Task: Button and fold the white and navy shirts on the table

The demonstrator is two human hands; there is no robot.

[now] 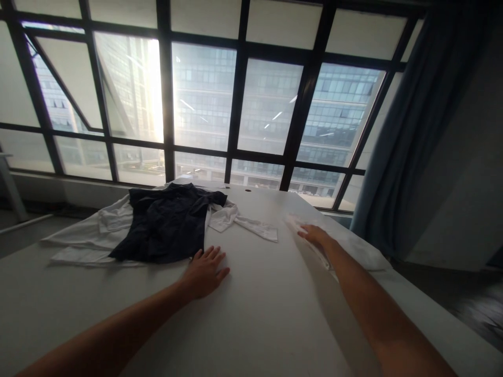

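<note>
A dark navy shirt (167, 225) lies spread on the white table, on top of white clothing (115, 219) that sticks out on its left. A white sleeve (257, 228) stretches out to the right of it. My left hand (206, 269) rests flat with fingers spread, its fingertips at the shirt's lower right corner. Over on the right, my right hand (316, 236) is at the left edge of a folded white garment (359, 248). Its thumb and fingers look apart, and part of the garment beside them is blurred.
The white table (251, 309) reaches toward a wide window with dark frames (231, 104). A dark round hole (248, 190) shows near its far edge. A blue curtain (396, 157) hangs at the right. A pale metal frame (13, 188) stands at far left.
</note>
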